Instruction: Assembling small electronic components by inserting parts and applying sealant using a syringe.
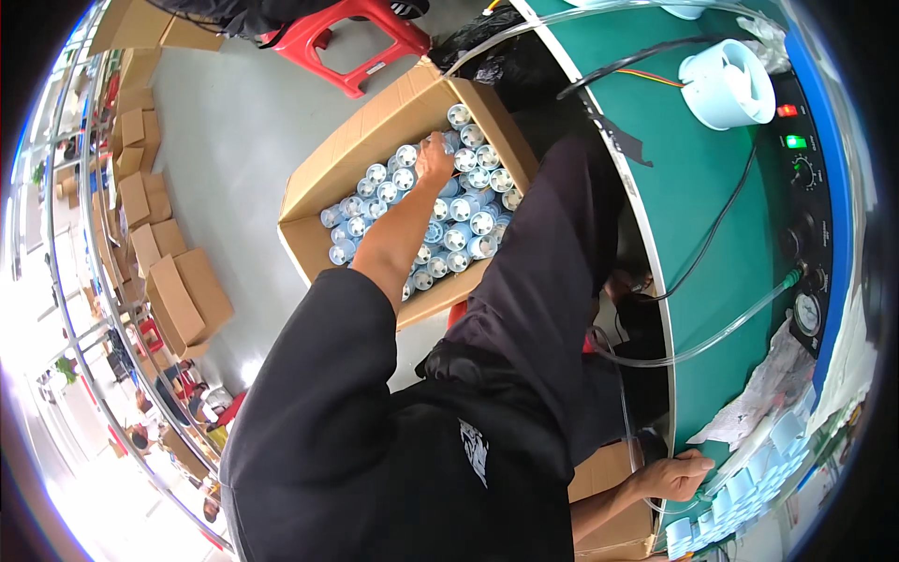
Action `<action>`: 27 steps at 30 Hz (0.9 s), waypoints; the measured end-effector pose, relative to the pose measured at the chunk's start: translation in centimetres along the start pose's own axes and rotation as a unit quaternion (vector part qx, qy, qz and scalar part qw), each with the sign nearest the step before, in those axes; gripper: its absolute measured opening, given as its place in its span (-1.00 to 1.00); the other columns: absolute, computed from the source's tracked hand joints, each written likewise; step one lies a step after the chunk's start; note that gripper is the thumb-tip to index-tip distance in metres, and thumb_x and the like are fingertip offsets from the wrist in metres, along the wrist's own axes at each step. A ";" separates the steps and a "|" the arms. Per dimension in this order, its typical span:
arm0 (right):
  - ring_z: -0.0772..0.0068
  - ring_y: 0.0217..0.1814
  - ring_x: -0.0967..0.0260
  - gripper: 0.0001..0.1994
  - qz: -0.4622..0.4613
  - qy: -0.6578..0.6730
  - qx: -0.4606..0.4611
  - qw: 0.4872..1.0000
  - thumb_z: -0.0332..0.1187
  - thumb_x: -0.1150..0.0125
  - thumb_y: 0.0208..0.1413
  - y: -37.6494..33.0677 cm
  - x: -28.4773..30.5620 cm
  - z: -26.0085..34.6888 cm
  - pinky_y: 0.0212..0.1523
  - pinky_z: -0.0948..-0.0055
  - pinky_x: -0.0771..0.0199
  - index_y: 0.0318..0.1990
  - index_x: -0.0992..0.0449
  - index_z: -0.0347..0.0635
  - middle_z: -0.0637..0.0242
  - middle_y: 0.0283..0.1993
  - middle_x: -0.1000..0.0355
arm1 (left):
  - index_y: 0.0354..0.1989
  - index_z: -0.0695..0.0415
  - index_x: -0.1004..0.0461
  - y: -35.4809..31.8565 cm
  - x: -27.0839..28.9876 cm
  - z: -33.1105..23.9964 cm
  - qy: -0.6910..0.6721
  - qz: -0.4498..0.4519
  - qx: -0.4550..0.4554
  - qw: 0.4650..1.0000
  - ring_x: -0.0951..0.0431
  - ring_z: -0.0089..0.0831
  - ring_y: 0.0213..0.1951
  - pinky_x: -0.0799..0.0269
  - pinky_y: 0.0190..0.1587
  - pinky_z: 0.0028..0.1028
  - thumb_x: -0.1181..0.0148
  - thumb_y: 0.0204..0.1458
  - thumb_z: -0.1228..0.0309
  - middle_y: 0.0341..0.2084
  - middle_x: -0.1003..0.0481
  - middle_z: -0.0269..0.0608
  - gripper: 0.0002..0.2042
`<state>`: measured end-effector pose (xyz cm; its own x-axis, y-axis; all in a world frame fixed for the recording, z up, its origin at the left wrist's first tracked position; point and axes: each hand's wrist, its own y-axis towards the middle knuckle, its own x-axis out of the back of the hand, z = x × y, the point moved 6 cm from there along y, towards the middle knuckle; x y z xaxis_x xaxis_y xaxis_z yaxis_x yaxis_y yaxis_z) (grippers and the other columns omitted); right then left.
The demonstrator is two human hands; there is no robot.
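Observation:
My left hand (434,161) reaches into an open cardboard box (351,140) and is closed around a light-blue fan housing (452,141), mostly hidden by the fingers. Many small light-blue cylindrical fan housings (459,237) with white blades fill the box, standing close together. At the lower right, my right hand (676,476) is closed in a fist over the edge of the green table (698,290). What it holds is hidden; a clear tube (670,509) runs just below it. Several light-blue housings (740,487) sit in rows beside that hand.
A larger light-blue fan (727,84) lies on the table, wired, near a black control unit (805,187) with a gauge and lit switches. A clear hose (721,337) leaves the unit. A red stool (351,42) stands beyond the box; empty cartons (187,300) line the left.

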<state>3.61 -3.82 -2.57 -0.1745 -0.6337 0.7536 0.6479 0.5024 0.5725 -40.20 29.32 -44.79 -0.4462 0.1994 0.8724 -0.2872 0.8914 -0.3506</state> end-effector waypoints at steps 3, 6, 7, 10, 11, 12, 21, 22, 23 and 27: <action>0.47 -0.68 0.14 -0.45 -0.010 -0.017 0.017 1.000 -0.33 0.18 0.38 -0.1 0.0 0.1 -0.62 0.41 0.08 -0.75 -0.04 -0.23 0.38 -0.75 0.03 | 0.03 -0.07 -0.34 0.7 -1.5 0.9 0.007 0.050 -0.004 0.999 -0.36 0.07 0.07 -0.37 0.05 -0.12 -0.25 -0.16 0.45 -0.01 -0.33 0.08 -0.52; 0.46 -0.69 0.14 -0.46 0.001 -0.007 0.031 0.999 -0.36 0.18 0.37 -0.1 -0.5 0.5 -0.62 0.40 0.09 -0.76 -0.04 -0.23 0.38 -0.75 0.04 | 0.06 -0.10 -0.34 1.3 -1.8 3.0 0.038 0.049 -0.042 0.997 -0.37 0.09 0.06 -0.34 0.10 -0.16 -0.33 -0.30 0.38 -0.03 -0.33 0.20 -0.39; 0.45 -0.69 0.14 -0.46 -0.004 -0.001 0.028 1.000 -0.37 0.18 0.37 -0.2 -0.7 0.7 -0.62 0.40 0.09 -0.76 -0.05 -0.23 0.37 -0.75 0.04 | 0.10 -0.11 -0.33 1.7 -2.0 3.4 0.042 0.063 -0.056 0.996 -0.36 0.10 0.08 -0.34 0.11 -0.16 -0.35 -0.32 0.37 0.00 -0.32 0.21 -0.35; 0.40 -0.70 0.09 -0.47 -0.018 -0.018 0.023 0.999 -0.36 0.16 0.35 -0.2 -0.2 1.1 -0.63 0.37 0.07 -0.76 -0.07 -0.25 0.31 -0.75 0.02 | 0.15 -0.19 -0.31 3.0 -3.6 5.0 0.054 0.189 -0.115 0.974 -0.39 0.00 0.10 -0.35 0.14 -0.21 -0.34 -0.28 0.44 0.04 -0.38 0.10 -0.32; 0.39 -0.70 0.07 -0.48 -0.012 -0.025 0.020 0.999 -0.35 0.15 0.34 -0.2 -0.5 1.2 -0.63 0.37 0.06 -0.76 -0.09 -0.26 0.30 -0.75 0.01 | 0.15 -0.20 -0.32 3.5 -3.5 6.1 0.051 0.189 -0.143 0.970 -0.39 -0.01 0.11 -0.34 0.15 -0.22 -0.34 -0.30 0.47 0.01 -0.41 0.09 -0.31; 0.33 -0.69 0.02 -0.52 -0.005 -0.026 0.008 1.000 -0.37 0.15 0.32 -0.3 -0.4 0.6 -0.63 0.33 0.04 -0.72 -0.15 -0.29 0.25 -0.73 -0.06 | 0.17 -0.18 -0.30 3.7 -4.7 6.3 0.057 0.238 -0.137 0.960 -0.39 -0.02 0.11 -0.31 0.17 -0.22 -0.40 -0.32 0.39 0.02 -0.41 0.11 -0.27; 0.25 -0.68 -0.08 -0.71 0.045 0.064 0.089 0.993 -0.50 -0.11 -0.16 0.6 -0.9 0.7 -0.69 0.25 -0.02 -0.71 -0.09 -0.08 0.30 -0.69 -0.03 | 0.22 0.26 -0.25 5.5 -1.2 3.9 0.014 0.273 -0.385 0.882 -0.30 -0.13 0.22 -0.17 0.26 -0.22 -0.05 0.04 0.47 0.17 -0.32 0.06 -0.50; 0.25 -0.69 -0.11 -0.78 0.054 0.146 0.074 0.985 -0.49 -0.14 -0.17 1.1 0.2 0.6 -0.69 0.29 -0.06 -0.69 -0.22 -0.10 0.31 -0.68 -0.08 | 0.15 0.26 -0.34 7.2 1.8 3.2 0.171 0.254 -0.449 0.839 -0.44 -0.18 0.08 -0.35 0.12 -0.20 -0.11 0.08 0.44 0.08 -0.42 -0.01 -0.57; 0.26 -0.70 -0.13 -0.84 0.001 0.151 0.067 0.986 -0.49 -0.14 -0.14 1.9 3.9 -0.4 -0.69 0.32 -0.08 -0.65 -0.29 -0.13 0.31 -0.68 -0.12 | 0.21 0.28 -0.25 9.6 5.5 3.8 0.055 0.207 -0.414 0.885 -0.40 -0.27 0.07 -0.32 0.09 -0.28 -0.03 0.11 0.43 0.06 -0.40 -0.08 -0.54; 0.41 -0.64 -0.18 -0.87 -0.154 -0.156 -0.180 0.959 -0.44 -0.08 0.14 0.7 13.9 -8.5 -0.58 0.42 -0.23 -0.22 -0.47 -0.29 0.35 -0.62 -0.26 | 0.02 0.26 -0.35 5.6 9.6 1.2 -0.125 0.349 -0.121 0.921 -0.44 -0.52 -0.40 -0.38 -0.33 -0.41 -0.12 0.13 0.37 -0.42 -0.47 -0.28 -0.67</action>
<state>7.95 -17.30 5.58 -0.5754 -0.4836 0.6596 0.7348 0.0485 0.6766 -47.15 35.74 -38.81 -0.6405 0.6853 0.3466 0.3279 0.6522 -0.6835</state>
